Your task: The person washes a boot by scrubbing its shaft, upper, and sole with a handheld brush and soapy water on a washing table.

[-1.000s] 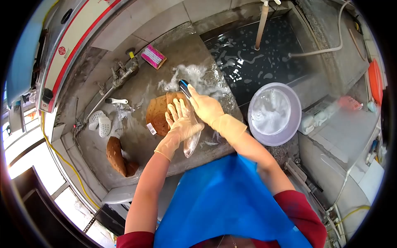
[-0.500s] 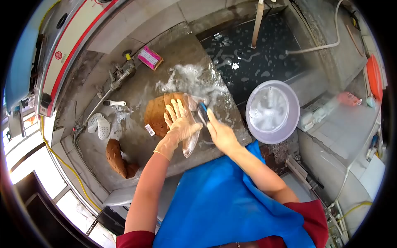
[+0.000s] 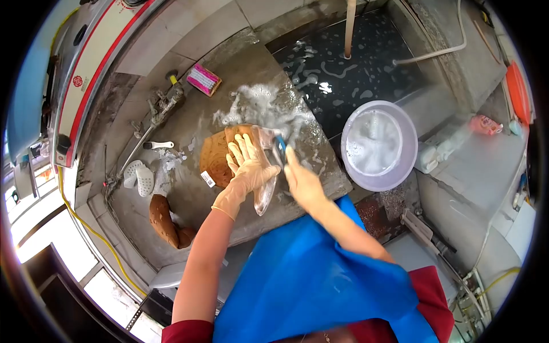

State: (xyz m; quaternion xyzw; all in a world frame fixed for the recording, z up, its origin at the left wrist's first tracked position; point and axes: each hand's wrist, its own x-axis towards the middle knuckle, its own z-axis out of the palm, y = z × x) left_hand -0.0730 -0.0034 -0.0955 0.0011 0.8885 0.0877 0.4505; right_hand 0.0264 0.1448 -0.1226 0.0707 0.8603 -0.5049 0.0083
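On the wet grey counter lies a brown leather-like item with a white tag. My gloved left hand rests flat on it, fingers spread. Along its right side runs a pale, soapy edge, close to my left thumb. My gloved right hand is wrapped round a blue and black brush against that edge; the brush is partly blurred. Another brown piece lies at the lower left.
Foam spreads behind my hands. A lavender basin of suds stands right, below a dark water tank. A pink sponge, a white-handled brush and white perforated pads lie on the counter.
My right hand and the brush have moved down and right from above the item to its right edge. My left hand has stayed spread on the item. The view has shifted slightly.
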